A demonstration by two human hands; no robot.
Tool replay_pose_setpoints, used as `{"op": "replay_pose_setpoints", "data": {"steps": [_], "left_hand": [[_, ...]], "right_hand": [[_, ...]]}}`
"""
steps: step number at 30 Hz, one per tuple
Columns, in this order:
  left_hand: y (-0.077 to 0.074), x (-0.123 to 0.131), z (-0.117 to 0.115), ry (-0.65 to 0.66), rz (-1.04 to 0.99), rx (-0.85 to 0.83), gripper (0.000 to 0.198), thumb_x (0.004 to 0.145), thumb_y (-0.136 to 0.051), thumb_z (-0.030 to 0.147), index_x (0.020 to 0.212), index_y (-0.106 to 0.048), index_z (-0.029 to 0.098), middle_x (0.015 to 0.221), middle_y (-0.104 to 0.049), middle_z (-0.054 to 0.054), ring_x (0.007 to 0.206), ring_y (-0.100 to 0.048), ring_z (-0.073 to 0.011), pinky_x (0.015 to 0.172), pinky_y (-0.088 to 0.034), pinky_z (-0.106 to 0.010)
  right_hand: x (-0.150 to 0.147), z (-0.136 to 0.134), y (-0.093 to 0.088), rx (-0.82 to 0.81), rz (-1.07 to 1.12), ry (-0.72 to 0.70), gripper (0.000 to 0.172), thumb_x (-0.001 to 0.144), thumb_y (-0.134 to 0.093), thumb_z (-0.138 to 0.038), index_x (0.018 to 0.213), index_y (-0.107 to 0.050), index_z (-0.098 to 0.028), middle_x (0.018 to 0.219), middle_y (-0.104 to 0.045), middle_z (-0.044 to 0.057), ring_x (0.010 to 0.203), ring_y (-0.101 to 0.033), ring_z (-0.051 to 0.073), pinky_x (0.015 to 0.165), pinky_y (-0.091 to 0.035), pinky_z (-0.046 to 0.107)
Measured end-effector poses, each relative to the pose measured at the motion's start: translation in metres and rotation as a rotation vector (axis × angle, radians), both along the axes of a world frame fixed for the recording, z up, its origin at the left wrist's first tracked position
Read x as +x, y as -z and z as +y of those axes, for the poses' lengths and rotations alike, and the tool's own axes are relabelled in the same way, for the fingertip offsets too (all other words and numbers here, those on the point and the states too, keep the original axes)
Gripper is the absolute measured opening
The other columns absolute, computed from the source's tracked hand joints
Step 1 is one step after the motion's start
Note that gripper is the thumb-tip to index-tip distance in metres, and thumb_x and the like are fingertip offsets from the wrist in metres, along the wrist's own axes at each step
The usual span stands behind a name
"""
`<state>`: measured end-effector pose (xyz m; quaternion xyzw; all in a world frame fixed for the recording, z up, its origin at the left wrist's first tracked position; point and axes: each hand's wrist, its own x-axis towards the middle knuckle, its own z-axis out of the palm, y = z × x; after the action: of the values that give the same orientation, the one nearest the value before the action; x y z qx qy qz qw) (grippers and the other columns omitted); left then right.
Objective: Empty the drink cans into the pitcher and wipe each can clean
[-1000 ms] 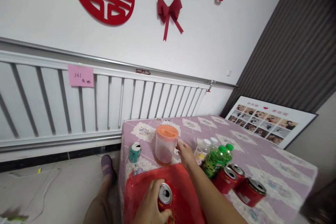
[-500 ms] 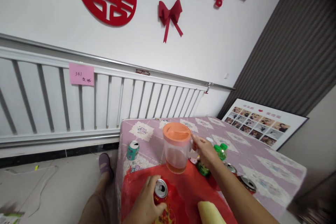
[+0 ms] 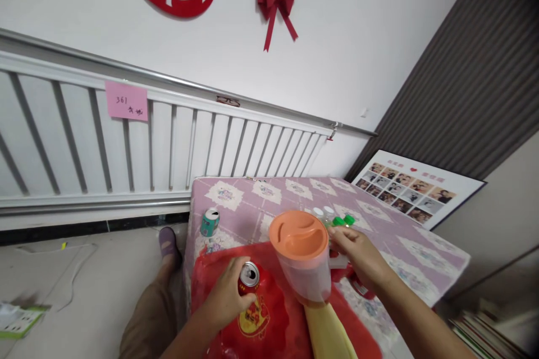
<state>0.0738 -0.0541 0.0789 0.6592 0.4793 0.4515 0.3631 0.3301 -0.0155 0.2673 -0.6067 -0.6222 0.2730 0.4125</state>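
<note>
The left hand (image 3: pixel 225 298) gripped a red can (image 3: pixel 249 275) while the right hand (image 3: pixel 362 257) held a pitcher (image 3: pixel 306 277).
At the lower centre, thumb and fingers curled round the can over a red sheet (image 3: pixel 290 342); just right of it, the other fingers closed on the handle of the orange-lidded pitcher. A teal can (image 3: pixel 209 223) stood left of the frame's centre, toward the purple table's (image 3: pixel 286 206) left edge.
</note>
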Motion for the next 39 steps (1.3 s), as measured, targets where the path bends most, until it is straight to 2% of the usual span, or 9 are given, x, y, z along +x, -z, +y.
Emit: {"op": "replay_pose_setpoints", "data": {"steps": [3, 5, 10, 13, 20, 29, 39], "left_hand": [[0.003, 0.001, 0.000, -0.036, -0.014, -0.016, 0.071, 0.061, -0.067, 0.008, 0.128, -0.048, 0.020, 0.133, -0.054, -0.011, 0.125, -0.050, -0.0279, 0.110, -0.036, -0.043], [0.005, 0.001, 0.000, -0.059, -0.028, -0.025, 0.073, 0.060, -0.068, 0.009, 0.130, -0.046, 0.019, 0.134, -0.054, -0.011, 0.126, -0.050, -0.0284, 0.110, -0.036, -0.044], [0.005, 0.002, -0.001, -0.060, -0.039, -0.021, 0.067, 0.061, -0.069, 0.009, 0.124, -0.048, 0.020, 0.126, -0.058, -0.009, 0.117, -0.055, -0.0256, 0.105, -0.040, -0.042], [0.002, 0.001, -0.002, -0.051, -0.029, -0.013, 0.061, 0.062, -0.069, 0.008, 0.118, -0.049, 0.021, 0.119, -0.060, -0.007, 0.111, -0.057, -0.0237, 0.101, -0.043, -0.039], [0.001, 0.000, -0.002, -0.038, -0.038, -0.002, 0.061, 0.061, -0.068, 0.005, 0.116, -0.049, 0.022, 0.116, -0.059, -0.005, 0.108, -0.056, -0.0218, 0.098, -0.043, -0.036], [-0.001, 0.000, -0.003, -0.037, -0.070, -0.007, 0.060, 0.061, -0.069, 0.006, 0.115, -0.050, 0.022, 0.112, -0.058, -0.004, 0.103, -0.056, -0.0206, 0.094, -0.044, -0.033], [0.002, -0.001, -0.002, -0.034, -0.077, 0.017, 0.061, 0.060, -0.071, 0.006, 0.115, -0.050, 0.022, 0.113, -0.058, -0.004, 0.104, -0.055, -0.0211, 0.094, -0.043, -0.033]], "right_hand": [[0.001, -0.006, -0.001, -0.060, 0.009, -0.071, 0.048, 0.070, -0.062, -0.065, 0.055, -0.048, -0.022, 0.052, -0.044, -0.004, 0.048, -0.040, 0.011, 0.043, -0.032, 0.024], [0.002, -0.009, 0.000, -0.064, 0.009, -0.066, 0.049, 0.069, -0.063, -0.065, 0.054, -0.047, -0.022, 0.051, -0.042, -0.004, 0.046, -0.038, 0.010, 0.042, -0.032, 0.024], [0.000, -0.012, 0.001, -0.115, -0.037, -0.091, 0.045, 0.069, -0.065, -0.063, 0.056, -0.051, -0.022, 0.052, -0.047, -0.002, 0.048, -0.045, 0.012, 0.044, -0.038, 0.025], [-0.003, -0.011, 0.001, -0.096, -0.105, -0.126, 0.045, 0.068, -0.068, -0.059, 0.053, -0.048, -0.022, 0.050, -0.043, -0.004, 0.047, -0.040, 0.011, 0.043, -0.035, 0.024], [-0.009, -0.008, 0.001, -0.052, -0.273, -0.185, 0.044, 0.070, -0.065, -0.055, 0.052, -0.044, -0.021, 0.052, -0.037, -0.004, 0.050, -0.034, 0.011, 0.046, -0.029, 0.024], [-0.018, -0.005, -0.002, -0.031, -0.454, -0.231, 0.040, 0.076, -0.054, -0.053, 0.054, -0.043, -0.022, 0.052, -0.039, -0.005, 0.051, -0.038, 0.011, 0.049, -0.031, 0.024], [-0.020, 0.001, 0.004, -0.042, -0.546, -0.248, 0.038, 0.079, -0.051, -0.053, 0.059, -0.048, -0.021, 0.054, -0.040, -0.005, 0.052, -0.039, 0.012, 0.048, -0.031, 0.024]]}}
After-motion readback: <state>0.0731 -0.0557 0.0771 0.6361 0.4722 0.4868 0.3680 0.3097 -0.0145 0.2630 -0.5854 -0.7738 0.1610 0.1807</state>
